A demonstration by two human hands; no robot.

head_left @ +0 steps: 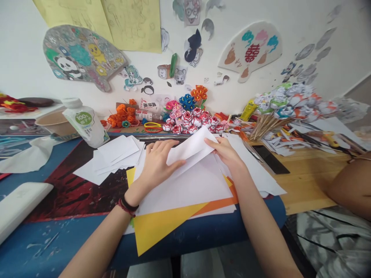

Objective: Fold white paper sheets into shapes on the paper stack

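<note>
A folded white sheet [193,146] is held above the stacked paper [191,185] on the counter [208,235]. Its upper right end is pinched by the fingers of the right hand [226,152]. The left hand [156,162] is placed at the sheet's left part, its fingers spread and unclenched; whether the sheet is pressed by them cannot be told. Yellow paper [162,227] and orange paper [217,204] are partly covered by the stack. Loose white papers [116,154] are scattered to the left, near a white bottle [87,123]. Red-and-white flowers [193,121] are grouped behind the hands.
</note>
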